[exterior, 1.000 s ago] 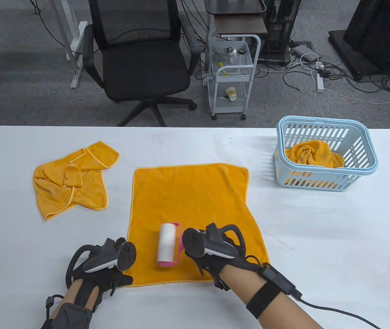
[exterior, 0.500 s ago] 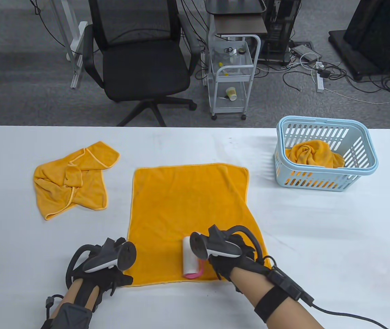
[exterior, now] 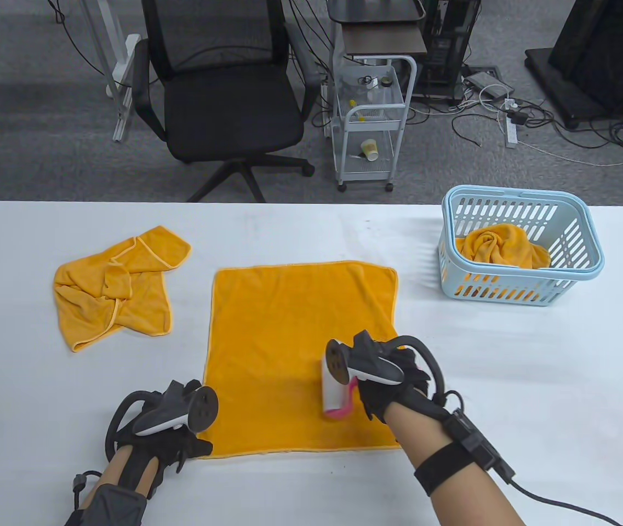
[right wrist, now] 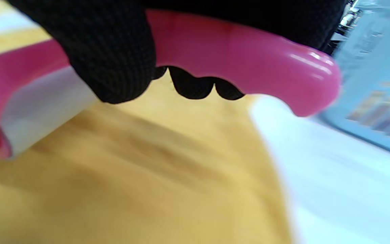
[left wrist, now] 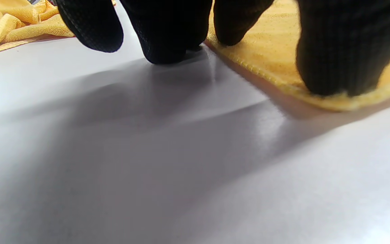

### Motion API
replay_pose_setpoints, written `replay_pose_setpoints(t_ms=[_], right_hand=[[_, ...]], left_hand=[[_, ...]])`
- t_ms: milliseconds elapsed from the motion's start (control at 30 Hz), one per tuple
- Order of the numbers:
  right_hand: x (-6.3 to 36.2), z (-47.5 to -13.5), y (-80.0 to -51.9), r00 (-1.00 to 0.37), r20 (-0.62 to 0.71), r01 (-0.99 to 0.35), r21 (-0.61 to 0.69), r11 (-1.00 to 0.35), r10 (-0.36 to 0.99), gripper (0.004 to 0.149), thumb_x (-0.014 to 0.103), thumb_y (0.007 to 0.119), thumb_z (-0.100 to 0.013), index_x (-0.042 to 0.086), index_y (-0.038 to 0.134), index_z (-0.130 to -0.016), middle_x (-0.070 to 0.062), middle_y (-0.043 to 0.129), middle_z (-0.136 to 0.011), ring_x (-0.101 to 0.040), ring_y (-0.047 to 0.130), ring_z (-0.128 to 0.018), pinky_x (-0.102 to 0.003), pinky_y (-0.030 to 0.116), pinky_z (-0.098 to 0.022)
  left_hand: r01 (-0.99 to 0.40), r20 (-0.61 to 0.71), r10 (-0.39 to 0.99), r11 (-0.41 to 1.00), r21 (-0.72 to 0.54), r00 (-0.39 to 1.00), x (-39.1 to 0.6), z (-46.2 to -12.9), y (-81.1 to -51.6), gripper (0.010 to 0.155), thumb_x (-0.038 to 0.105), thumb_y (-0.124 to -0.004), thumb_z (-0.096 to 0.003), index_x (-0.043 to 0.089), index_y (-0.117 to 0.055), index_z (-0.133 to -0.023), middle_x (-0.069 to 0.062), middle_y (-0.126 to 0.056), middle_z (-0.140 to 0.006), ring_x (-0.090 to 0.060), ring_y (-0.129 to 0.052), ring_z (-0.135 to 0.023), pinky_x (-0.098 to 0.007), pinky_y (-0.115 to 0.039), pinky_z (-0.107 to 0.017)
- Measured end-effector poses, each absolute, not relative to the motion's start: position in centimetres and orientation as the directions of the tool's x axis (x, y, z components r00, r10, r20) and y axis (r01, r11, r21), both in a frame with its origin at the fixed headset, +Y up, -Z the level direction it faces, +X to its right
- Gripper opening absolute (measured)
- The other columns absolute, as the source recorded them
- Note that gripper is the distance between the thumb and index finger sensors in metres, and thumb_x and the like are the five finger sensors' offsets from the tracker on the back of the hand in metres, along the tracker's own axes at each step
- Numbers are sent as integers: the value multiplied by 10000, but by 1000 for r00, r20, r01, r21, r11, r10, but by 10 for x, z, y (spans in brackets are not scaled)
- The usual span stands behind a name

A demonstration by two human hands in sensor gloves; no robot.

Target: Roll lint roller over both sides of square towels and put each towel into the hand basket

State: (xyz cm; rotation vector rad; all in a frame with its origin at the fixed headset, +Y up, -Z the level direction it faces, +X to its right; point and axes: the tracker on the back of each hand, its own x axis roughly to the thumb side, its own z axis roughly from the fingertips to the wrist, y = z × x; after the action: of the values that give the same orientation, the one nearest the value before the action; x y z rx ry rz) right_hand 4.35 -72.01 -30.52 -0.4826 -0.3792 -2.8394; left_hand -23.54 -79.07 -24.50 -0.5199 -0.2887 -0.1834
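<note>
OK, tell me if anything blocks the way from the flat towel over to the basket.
Nothing visible does. Bare table lies between the flat towel and the hand basket. The basket is open on top and already holds one bunched towel, with room beside it.

Three orange towels (exterior: pixel 300 323), one lint roller (exterior: pixel 333 392), one basket (exterior: pixel 574 230).

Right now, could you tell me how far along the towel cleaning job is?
Done: one towel already lies in the basket. In hand: the right hand grips the lint roller on the flat towel, while the left hand presses its near corner. Left: this towel's remaining rolling and basketing, then the crumpled towel, untouched.
</note>
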Motion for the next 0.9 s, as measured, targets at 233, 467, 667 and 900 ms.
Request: replay_pose_setpoints(t_ms=[233,467,667,900], right_hand=[[-7,-315,-752,-907,392,239,172,-956,-156,585,372,886,-469,232,720,-1012,-106,838,-944,-402,887,-841,-606,767,-583],[48,-335,-736,-906,284,388,258,-885,-315,570,300,932,-462,260,742,-998,-89,868,-910,-401,875,-828,-645,705,-610],[105,-355,-725,-747,174,659,325,-679,-641,553,270,963,-450,263,789,-975,-75,870,-905,-393,847,-844,-662,669,-630],[54,-367,-722,-965,192,222,239,-945,-178,558,292,935,-463,277,760,-993,-81,832,-952,-399,820,-886,-649,672,-643]], left_hand=[[237,316,-91,854,-463,944,-236,-245,-791,889,630,-865,-340,309,-484,-1076,-68,-416,-1219,-366,-629,-1059,-677,-545,-751],[240,315,-95,854,-462,944,-236,-245,-791,887,632,-862,-341,312,-480,-1075,-68,-414,-1218,-361,-628,-1061,-677,-546,-751],[245,316,-100,853,-461,944,-236,-245,-791,887,633,-861,-339,314,-481,-1075,-65,-418,-1218,-361,-633,-1060,-676,-547,-751],[241,318,-94,854,-461,943,-236,-245,-791,887,629,-866,-341,309,-486,-1076,-68,-419,-1219,-365,-634,-1059,-678,-546,-751]])
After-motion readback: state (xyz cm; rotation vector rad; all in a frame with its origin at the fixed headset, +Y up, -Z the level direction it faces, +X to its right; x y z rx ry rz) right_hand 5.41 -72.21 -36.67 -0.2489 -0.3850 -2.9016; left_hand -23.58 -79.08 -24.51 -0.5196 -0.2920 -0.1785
